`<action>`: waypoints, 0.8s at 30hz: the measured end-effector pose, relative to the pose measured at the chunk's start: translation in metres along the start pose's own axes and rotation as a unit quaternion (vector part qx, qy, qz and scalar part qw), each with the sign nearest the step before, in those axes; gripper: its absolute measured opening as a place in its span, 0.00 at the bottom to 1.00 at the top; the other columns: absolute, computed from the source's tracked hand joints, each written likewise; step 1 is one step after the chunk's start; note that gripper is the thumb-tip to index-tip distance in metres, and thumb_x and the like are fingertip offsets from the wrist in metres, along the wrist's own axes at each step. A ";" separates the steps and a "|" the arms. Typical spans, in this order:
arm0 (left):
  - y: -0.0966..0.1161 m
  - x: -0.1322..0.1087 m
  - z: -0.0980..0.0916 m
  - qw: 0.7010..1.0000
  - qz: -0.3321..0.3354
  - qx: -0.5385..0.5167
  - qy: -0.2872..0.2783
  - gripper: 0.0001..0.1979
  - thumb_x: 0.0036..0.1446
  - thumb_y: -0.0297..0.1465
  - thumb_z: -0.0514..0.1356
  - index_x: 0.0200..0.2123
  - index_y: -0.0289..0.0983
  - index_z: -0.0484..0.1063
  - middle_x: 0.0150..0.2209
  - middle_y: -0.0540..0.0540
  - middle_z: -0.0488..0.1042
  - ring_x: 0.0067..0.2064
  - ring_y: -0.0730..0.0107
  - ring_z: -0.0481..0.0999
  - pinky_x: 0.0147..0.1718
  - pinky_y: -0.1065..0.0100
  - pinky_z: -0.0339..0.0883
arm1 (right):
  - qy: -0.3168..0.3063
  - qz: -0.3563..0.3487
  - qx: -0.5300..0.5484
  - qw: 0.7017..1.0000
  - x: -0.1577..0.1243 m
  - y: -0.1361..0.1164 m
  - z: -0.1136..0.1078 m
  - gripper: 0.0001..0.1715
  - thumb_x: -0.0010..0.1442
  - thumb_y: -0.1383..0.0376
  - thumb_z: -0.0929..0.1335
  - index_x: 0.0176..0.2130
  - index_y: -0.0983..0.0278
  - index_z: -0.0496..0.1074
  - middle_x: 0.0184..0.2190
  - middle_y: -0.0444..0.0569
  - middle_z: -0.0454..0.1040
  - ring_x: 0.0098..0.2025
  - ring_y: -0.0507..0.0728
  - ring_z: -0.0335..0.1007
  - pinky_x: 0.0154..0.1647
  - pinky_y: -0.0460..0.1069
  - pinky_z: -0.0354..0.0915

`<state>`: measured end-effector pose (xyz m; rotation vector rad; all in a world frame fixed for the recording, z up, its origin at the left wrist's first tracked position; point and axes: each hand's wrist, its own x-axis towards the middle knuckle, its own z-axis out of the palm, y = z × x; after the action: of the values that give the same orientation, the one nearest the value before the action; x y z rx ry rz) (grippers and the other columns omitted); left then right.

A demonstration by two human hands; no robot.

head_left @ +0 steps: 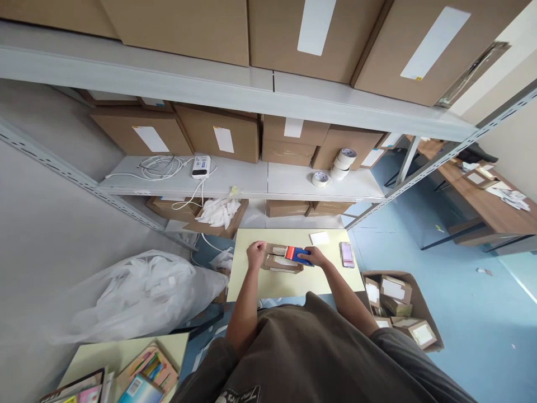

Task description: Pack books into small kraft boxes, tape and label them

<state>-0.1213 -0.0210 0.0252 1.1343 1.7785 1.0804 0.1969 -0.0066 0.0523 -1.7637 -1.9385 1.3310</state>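
Observation:
A small cardboard box [282, 264] with white labels lies on the pale yellow table [247, 285] in front of me. My right hand [314, 256] grips a blue and red tape dispenser [296, 254], whose red end rests at the top of the box. At the box's left end is my left hand [255, 254], its fingers closed and pinched by the corner. What they hold there, if anything, is too small to make out. A phone [347, 254] and a white slip [319, 238] lie to the right on the same table.
Ahead stands a grey shelf rack [235, 179] with cardboard boxes, tape rolls [320, 179] and a white power strip [201, 167]. Right of the table is an open carton [434, 330] of small boxes. On the left are a plastic bag [146, 296] and a side table [176, 350] with books.

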 end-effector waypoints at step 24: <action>-0.092 0.010 0.062 0.973 -0.207 -0.081 -0.053 0.20 0.48 0.35 0.70 0.44 0.33 0.80 0.30 0.41 0.82 0.34 0.58 0.83 0.37 0.60 0.76 | 0.049 0.116 -0.213 0.969 0.018 -0.033 0.038 0.27 0.57 0.40 0.74 0.38 0.60 0.83 0.37 0.57 0.83 0.39 0.63 0.79 0.33 0.50 0.61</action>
<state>-0.0963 -0.0193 -0.0833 0.6679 1.7080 0.8757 0.1436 -0.0042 0.0470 -2.2641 -2.1344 0.9053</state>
